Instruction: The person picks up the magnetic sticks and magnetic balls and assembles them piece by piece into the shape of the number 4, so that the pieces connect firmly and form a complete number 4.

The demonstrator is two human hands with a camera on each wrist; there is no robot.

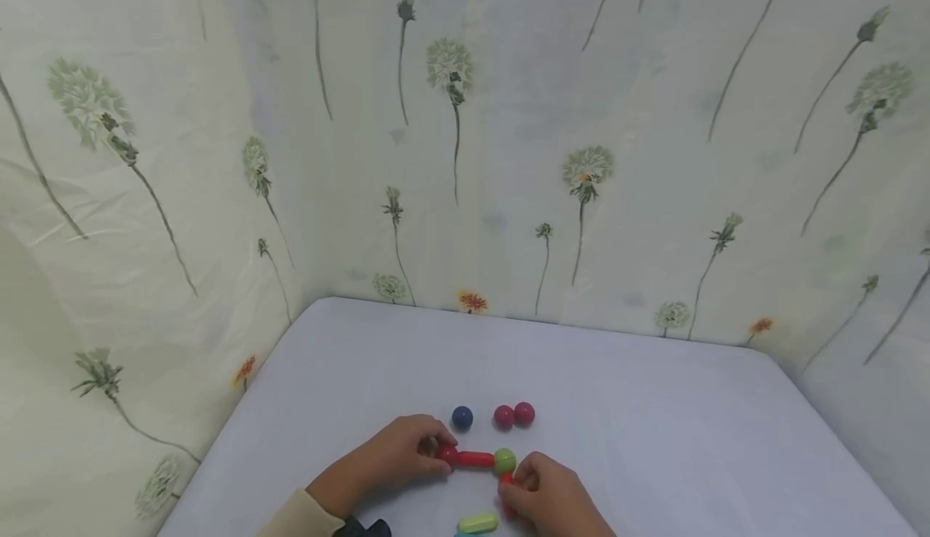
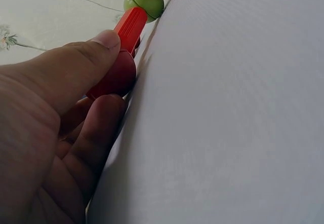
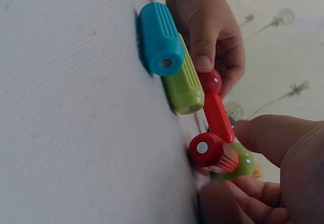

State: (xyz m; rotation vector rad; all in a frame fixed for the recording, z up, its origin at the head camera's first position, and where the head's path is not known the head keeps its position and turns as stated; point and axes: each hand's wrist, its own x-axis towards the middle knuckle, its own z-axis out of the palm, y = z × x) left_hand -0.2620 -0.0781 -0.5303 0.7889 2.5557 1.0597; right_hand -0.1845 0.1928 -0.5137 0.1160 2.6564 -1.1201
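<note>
My left hand pinches a dark red ball between thumb and fingers, the thumb lying along the joint with a red magnetic rod. That rod's other end meets a green ball. From the green ball a second red magnetic rod points back toward me, a silvery disc showing in its end. My right hand holds this second rod close to the green ball, thumb on one side and fingers on the other. Part of the rod is covered by the fingers in the head view.
Beyond the hands lie a blue ball and two crimson balls side by side. Nearer me, a yellow-green rod lies beside a blue rod. Flower-patterned cloth rises behind the white table.
</note>
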